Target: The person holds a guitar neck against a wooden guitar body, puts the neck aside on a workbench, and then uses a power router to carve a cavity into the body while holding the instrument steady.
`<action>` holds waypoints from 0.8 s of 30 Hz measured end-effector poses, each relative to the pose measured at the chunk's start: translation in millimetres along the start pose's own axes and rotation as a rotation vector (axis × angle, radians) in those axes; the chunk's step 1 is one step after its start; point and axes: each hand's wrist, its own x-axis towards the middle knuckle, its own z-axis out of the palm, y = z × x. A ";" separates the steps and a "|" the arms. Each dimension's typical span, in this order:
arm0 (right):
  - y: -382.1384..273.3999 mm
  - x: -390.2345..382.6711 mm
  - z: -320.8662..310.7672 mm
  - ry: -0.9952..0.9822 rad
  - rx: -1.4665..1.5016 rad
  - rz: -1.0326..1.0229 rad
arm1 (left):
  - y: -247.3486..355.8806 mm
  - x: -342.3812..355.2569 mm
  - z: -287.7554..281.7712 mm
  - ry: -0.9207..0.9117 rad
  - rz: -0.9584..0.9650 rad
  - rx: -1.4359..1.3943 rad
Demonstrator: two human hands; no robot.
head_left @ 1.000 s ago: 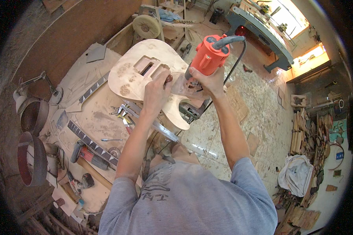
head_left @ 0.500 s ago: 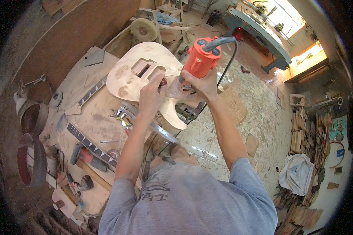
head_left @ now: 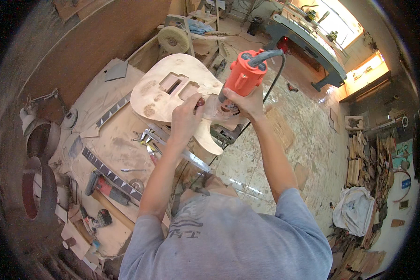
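Note:
A pale wooden electric-guitar body with cut-out pockets lies at the bench's edge. On it, toward the neck end, stands an orange-red handheld router with a clear base plate and a cable from its top. My right hand is wrapped round the router's lower body. My left hand grips a dark red knob on the base's left side. The router bit is not clear to see. Just below the body lies a metal caliper, partly behind my left forearm.
The bench carries inlaid fretboards, a red-and-black power tool, a cordless drill and a pen. Sanding belts hang at left. A grey machine table stands far right, stacked wood nearer.
The router and both hands have shifted slightly to the right over the guitar body. The whole view has also moved a little. Both grips stay the same.

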 end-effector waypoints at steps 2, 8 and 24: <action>12.2 -0.3 -5.6 -0.016 -0.020 0.019 | 5.7 1.3 -0.7 0.000 0.013 -0.028; 15.9 4.8 -7.3 -0.006 -0.045 -0.014 | 6.5 6.5 -0.6 -0.025 -0.014 0.006; 18.2 13.2 -3.6 0.035 -0.018 0.054 | 4.9 10.6 6.6 0.047 -0.007 0.019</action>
